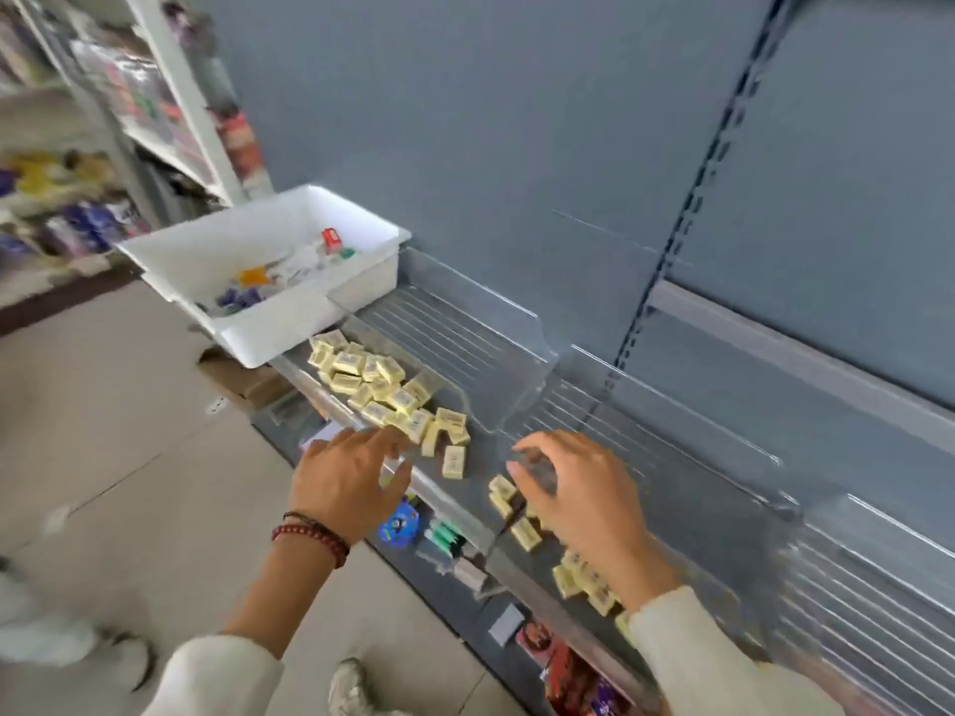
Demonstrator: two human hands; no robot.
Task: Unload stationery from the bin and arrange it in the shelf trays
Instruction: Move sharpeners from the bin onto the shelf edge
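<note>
A white bin (356, 289) sits at the left end of the shelf with mixed small stationery (289, 271) inside. Clear plastic shelf trays (496, 354) run along the shelf to its right. Several pale yellow small boxes (372, 379) lie heaped in the front tray, and more of them (581, 578) lie further right. My left hand (346, 478) reaches over the tray's front lip with straight fingers, its fingertips at the edge of the heap. My right hand (579, 493) hovers with bent fingers over a clear divider (496, 540) and a few boxes; whether it holds anything is unclear.
A lower shelf (444, 540) below the trays holds small coloured packs. The grey back panel (517, 147) rises behind the shelf. Stocked shelves (77, 162) stand at far left. A tiled floor (129, 431) and my shoe (351, 684) are below.
</note>
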